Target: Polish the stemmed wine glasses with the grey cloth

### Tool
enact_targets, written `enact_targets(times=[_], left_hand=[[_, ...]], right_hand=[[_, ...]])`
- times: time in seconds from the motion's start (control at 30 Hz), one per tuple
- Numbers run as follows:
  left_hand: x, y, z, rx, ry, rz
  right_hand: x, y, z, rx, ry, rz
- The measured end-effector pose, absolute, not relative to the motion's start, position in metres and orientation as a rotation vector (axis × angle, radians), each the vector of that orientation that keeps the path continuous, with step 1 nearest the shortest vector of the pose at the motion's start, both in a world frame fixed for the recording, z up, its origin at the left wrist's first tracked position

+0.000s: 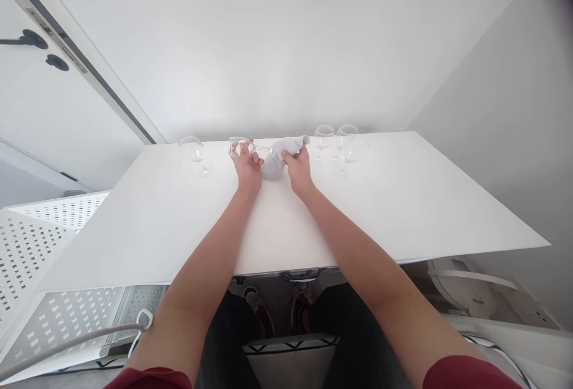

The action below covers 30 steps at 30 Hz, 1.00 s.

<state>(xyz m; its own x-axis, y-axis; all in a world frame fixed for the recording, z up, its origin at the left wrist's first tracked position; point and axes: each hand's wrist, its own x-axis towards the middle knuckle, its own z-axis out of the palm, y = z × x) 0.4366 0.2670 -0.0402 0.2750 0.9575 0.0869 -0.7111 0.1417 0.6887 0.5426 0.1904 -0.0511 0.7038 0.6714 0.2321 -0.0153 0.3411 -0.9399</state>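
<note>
the left hand (248, 165) has its grip closed around the bowl of a stemmed glass (263, 148), which lies on its side in the air above the far part of the white tabletop (380, 198), bowl to the left and stem to the right. the right hand (299, 165) has its grip clamped on a pale grey cloth (289, 145), bunched against the foot end, with a fold hanging below; how much of the foot is covered cannot be told. to wipe this part well, it would seem best to cradle the bowl lightly, since thin glass likely takes squeezing badly, and to pinch the foot softly between layers of cloth. the two hands should not twist against each other, as the slim stem is probably the weak spot. gathering in the hanging fold would help it stay clear of the work. elbow room matters too: a lone glass (192, 149) stands off to the left, and clustered glasses (323, 132) stand near the right hand, so strokes are better short.
</note>
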Motion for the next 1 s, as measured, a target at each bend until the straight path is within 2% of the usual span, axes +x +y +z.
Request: enact_targets(times=[0.1, 0.27, 0.43, 0.7, 1.0], left_hand=[[0.436, 0.267, -0.040, 0.684, 0.412, 1.260], [0.435, 0.269, -0.042, 0.630, 0.355, 1.229], [0.436, 0.267, -0.041, 0.670, 0.398, 1.186], [0.437, 0.267, -0.042, 0.639, 0.399, 1.185], [0.438, 0.268, -0.045, 0.626, 0.327, 1.145]], right_hand=[[0.545, 0.191, -0.053, -1.096, -0.631, 0.650], [0.539, 0.188, -0.048, -1.227, -0.712, 0.402], [0.535, 0.188, -0.048, -1.222, -0.694, 0.501], [0.541, 0.186, -0.050, -1.331, -0.632, 0.323], [0.530, 0.182, -0.040, -1.241, -0.800, 0.371]])
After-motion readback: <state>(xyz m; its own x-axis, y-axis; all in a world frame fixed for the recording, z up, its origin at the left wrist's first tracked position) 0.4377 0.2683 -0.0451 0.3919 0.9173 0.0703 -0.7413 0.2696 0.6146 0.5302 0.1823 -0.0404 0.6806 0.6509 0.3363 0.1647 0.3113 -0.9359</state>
